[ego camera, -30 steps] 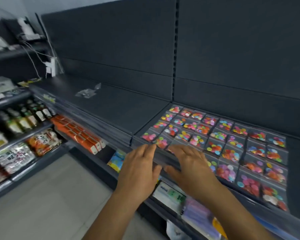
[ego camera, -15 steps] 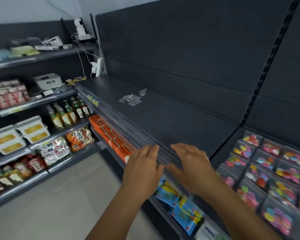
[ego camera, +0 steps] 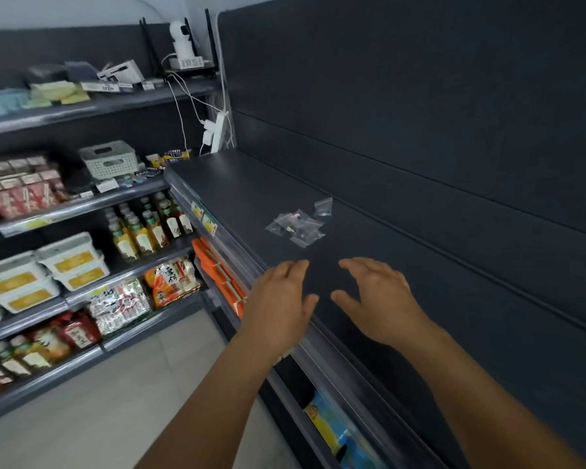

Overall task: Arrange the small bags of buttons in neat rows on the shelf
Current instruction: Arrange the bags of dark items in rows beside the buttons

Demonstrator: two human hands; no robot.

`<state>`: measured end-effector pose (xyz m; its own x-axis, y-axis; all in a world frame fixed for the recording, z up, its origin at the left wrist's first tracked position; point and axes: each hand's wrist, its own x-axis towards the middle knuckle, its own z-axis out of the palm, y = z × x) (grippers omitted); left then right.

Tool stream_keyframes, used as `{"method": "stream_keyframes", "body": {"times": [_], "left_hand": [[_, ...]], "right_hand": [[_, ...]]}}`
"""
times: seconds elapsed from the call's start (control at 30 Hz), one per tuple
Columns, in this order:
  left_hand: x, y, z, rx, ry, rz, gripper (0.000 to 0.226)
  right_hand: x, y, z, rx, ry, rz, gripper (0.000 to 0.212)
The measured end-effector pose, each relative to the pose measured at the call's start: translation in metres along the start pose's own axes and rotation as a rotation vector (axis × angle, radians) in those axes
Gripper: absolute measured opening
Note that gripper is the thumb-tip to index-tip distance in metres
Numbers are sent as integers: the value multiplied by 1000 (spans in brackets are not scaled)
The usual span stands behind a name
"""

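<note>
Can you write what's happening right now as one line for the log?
stage: reaching | left hand: open, empty | right hand: open, empty | small bags: loose pile on shelf, untouched

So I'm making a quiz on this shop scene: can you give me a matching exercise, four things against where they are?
Things:
1. clear bags
2. white camera
3. grey basket
4. orange packs

Places:
A. on the top shelf, far left corner
B. in a loose pile on the dark shelf, beyond both hands
C. under the dark shelf's front edge
D. on the side shelf, above the bottles

Pairs: 1-B, 2-A, 3-D, 4-C
</note>
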<state>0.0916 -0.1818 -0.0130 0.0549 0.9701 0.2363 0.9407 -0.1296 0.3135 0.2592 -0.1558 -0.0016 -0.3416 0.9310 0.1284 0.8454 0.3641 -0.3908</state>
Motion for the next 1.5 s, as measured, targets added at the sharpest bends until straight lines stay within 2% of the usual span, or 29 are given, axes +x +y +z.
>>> {"method": "stream_keyframes", "body": {"times": [0.27,0.47,0.63,0.73,1.03,1.1,1.17,1.23,1.3,1.4,1.5], "left_hand": [[90,-71,16,-11,-41,83,57],[161,-120,38,-10,-175,197,55],[203,-140,54,74,-329,307,57],[212,-146,58,62,-343,393,52],[197,-141,55,-219,-317,753,24],[195,-137,55,-289,-283,736,23],[192,-134,56,-275,-208,602,28],[190,-129,57,-144,-150,439,37],[188,-124,59,-4,-153,375,47],[186,-116,61,-1,-200,345,53],[183,-110,61,-121,-223,284,40]], "right_hand": [[87,-14,42,-9,-18,91,54],[148,-27,73,-13,10,220,53],[180,-28,93,-95,-89,342,61],[180,-23,100,-122,-79,390,54],[140,-15,86,-2,185,532,11],[138,-17,85,-5,251,606,11],[140,-20,84,25,302,702,21],[145,-22,85,90,309,776,35],[151,-23,86,136,293,834,45],[154,-25,87,199,293,907,35],[152,-25,88,218,323,912,19]]}}
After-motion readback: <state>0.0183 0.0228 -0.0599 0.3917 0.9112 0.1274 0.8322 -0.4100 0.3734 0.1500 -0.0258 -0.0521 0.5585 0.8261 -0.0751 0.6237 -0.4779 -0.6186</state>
